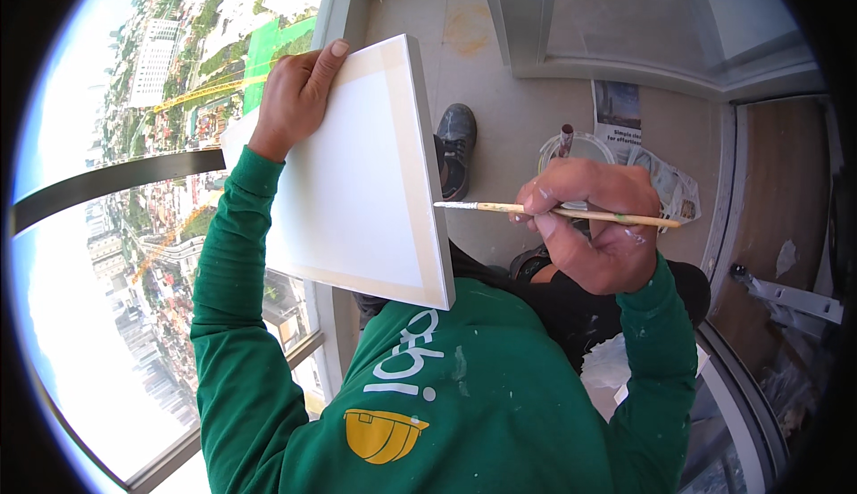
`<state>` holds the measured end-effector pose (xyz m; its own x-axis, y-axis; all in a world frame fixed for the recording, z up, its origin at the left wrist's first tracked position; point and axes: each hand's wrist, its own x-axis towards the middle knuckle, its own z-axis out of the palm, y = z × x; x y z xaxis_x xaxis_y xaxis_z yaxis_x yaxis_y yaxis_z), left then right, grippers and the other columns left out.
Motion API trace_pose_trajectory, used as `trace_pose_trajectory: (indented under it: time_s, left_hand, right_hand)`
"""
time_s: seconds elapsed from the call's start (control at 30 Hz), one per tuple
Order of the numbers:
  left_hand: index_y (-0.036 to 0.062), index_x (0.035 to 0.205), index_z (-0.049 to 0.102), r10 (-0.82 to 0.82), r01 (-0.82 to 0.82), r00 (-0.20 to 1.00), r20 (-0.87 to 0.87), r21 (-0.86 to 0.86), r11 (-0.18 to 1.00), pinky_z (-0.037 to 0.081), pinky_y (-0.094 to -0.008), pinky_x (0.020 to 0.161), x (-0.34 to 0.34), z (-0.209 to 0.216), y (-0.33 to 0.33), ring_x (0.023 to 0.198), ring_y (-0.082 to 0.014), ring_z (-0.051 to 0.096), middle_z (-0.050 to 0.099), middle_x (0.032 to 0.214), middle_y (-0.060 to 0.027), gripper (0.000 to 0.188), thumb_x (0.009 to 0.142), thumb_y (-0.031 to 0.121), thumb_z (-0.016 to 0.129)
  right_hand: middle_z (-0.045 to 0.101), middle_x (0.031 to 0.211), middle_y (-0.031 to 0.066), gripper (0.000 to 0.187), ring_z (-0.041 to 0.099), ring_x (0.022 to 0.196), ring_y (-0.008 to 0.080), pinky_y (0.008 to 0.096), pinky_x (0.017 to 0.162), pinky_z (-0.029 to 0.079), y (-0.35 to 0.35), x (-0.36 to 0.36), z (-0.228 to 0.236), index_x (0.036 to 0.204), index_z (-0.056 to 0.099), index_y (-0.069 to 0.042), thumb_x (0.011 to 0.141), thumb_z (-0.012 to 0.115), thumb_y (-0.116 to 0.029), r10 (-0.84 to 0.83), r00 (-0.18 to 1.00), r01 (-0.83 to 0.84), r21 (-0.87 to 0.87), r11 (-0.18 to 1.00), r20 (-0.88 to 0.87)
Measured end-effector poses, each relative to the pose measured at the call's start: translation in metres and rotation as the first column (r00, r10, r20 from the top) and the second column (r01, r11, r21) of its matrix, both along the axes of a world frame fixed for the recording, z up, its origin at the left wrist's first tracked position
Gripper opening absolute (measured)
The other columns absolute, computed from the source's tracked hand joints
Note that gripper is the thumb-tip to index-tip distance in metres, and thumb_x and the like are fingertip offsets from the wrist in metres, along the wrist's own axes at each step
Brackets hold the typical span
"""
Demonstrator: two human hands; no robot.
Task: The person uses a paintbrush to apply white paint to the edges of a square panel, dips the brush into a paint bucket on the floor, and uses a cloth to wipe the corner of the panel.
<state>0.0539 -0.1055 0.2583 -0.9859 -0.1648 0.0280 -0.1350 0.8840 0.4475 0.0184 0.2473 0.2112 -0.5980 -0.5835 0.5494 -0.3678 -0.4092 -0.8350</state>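
A white square panel (344, 182) is held up tilted before my chest, with beige tape (400, 128) along its face near the edges. My left hand (295, 101) grips it at its far left corner, thumb on the front; the fingers behind are hidden. A thin paintbrush (495, 207) with a light wooden handle lies pinched in my right hand (598, 217). Its whitish bristles point left and meet the panel's right side edge; whether they touch cannot be made out.
Beyond my right hand, a paint-smeared round container (585, 147) with a dark handle in it stands on printed paper (618, 106). A dark shoe (457, 132) rests on the tiled floor (411, 30). Window glass with a railing (134, 186) is at left, a framed panel (625, 12) at far right.
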Motion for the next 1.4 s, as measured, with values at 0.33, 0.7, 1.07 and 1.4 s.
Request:
trace_pose_trajectory:
  time_s: [0.33,0.7,1.07,1.4]
  left_hand:
    - [-0.0070,0.076,0.070,-0.026,0.026,1.000,-0.014,0.007,1.000,0.045,-0.0398,0.052,-0.002,0.000,0.003,0.046,-0.0277,0.055,0.056,0.053,-0.0180,0.070,0.110,0.049,0.044]
    - [-0.0076,0.077,0.071,-0.036,0.036,0.999,-0.006,-0.005,0.999,0.045,-0.0395,0.051,-0.002,-0.002,-0.001,0.046,-0.0278,0.056,0.057,0.053,-0.0182,0.072,0.109,0.050,0.044]
    - [-0.0079,0.080,0.073,-0.039,0.040,0.999,-0.023,0.007,0.999,0.046,-0.0392,0.052,-0.004,-0.003,-0.002,0.048,-0.0279,0.057,0.059,0.056,-0.0185,0.072,0.109,0.052,0.046]
    - [-0.0071,0.082,0.074,-0.030,0.030,0.999,-0.026,-0.011,0.999,0.047,-0.0394,0.053,-0.003,-0.004,-0.001,0.049,-0.0282,0.060,0.060,0.057,-0.0182,0.072,0.109,0.052,0.044]
  right_hand:
    - [0.071,0.079,0.0107,0.015,0.074,0.069,0.0199,0.0289,0.065,0.058,0.003,0.004,0.020,0.091,0.067,-0.002,0.077,0.067,0.004,0.010,1.000,-0.010,0.000,1.000,0.030]
    - [0.073,0.080,0.0097,0.015,0.071,0.066,0.0158,0.0260,0.061,0.056,0.004,0.000,0.018,0.093,0.068,-0.002,0.079,0.067,0.004,-0.019,1.000,0.019,0.071,0.997,-0.006]
    - [0.071,0.079,0.0099,0.016,0.072,0.068,0.0197,0.0302,0.064,0.058,0.004,0.006,0.012,0.093,0.067,-0.002,0.078,0.066,0.004,0.012,1.000,-0.010,0.081,0.997,-0.028]
    - [0.072,0.081,0.0107,0.015,0.073,0.070,0.0221,0.0294,0.066,0.058,0.000,0.009,0.001,0.093,0.067,-0.002,0.080,0.066,0.004,-0.029,0.999,0.028,0.059,0.998,0.027]
